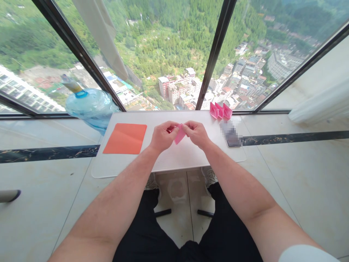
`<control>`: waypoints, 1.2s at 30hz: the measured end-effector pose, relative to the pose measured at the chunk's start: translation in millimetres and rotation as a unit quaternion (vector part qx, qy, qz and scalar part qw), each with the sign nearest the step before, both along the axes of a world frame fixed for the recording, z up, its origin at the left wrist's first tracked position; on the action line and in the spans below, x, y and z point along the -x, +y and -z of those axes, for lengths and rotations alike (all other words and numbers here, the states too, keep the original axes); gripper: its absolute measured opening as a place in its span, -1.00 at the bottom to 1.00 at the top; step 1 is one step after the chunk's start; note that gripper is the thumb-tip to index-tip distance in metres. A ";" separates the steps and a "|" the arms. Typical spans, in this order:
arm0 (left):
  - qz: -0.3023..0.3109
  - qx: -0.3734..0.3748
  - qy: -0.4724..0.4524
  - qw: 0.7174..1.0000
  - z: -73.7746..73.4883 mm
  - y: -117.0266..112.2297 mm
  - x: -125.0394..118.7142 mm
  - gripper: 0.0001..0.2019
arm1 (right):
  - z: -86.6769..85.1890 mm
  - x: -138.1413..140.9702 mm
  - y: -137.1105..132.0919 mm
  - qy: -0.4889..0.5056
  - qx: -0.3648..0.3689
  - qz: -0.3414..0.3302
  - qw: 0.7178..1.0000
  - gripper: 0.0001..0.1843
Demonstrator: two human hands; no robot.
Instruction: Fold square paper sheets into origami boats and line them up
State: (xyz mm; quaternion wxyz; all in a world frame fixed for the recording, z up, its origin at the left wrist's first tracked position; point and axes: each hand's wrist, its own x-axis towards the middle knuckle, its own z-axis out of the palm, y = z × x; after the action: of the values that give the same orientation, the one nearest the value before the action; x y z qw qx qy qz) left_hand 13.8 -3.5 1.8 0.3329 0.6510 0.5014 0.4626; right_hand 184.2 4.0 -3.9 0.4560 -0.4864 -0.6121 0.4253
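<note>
Over the middle of the white table (174, 160), a small folded piece of pink paper (180, 135) is pinched between my two hands. My left hand (164, 135) grips its left side with thumb and fingers. On the other side, my right hand (196, 134) has thumb and fingertips closed on the upper right of the paper. Its lower point hangs down between the hands. Several of my fingertips are hidden behind the paper. Folded pink paper shapes (220, 110) stand in a row at the table's back right corner.
Orange paper sheets (125, 139) lie flat at the table's left. A phone (233, 140), partly blurred out, lies on the right. A large blue water bottle (91, 105) stands behind the table's left corner. Windows (174, 54) rise just beyond the far edge.
</note>
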 end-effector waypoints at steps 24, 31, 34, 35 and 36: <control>-0.006 -0.067 0.099 0.993 0.9 -9.0 -7.6 -0.81 | -1.7 6.8 -7.4 -0.061 -0.039 0.075 0.994 -0.89; -0.015 -0.021 0.074 0.997 -0.3 -5.5 -6.0 -0.85 | -3.0 7.1 -7.6 -0.070 -0.048 0.067 0.994 -0.90; -0.012 -0.015 0.069 0.997 -0.8 -4.0 -4.5 -0.86 | -2.8 4.9 -5.8 -0.057 -0.022 0.037 0.997 -0.86; -0.013 -0.015 0.070 0.997 -1.3 -3.9 -4.1 -0.86 | -3.0 3.9 -5.3 -0.050 -0.007 0.018 0.999 -0.84; -0.013 -0.017 0.072 0.997 -1.8 -3.9 -3.8 -0.86 | -3.5 2.9 -5.0 -0.042 0.011 -0.002 0.999 -0.82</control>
State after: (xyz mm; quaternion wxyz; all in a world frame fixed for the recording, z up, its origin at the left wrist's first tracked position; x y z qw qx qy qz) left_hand 17.6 -7.4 3.6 0.2788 0.6813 0.5246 0.4276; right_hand 181.3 -0.9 -0.4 0.4240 -0.5075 -0.6266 0.4122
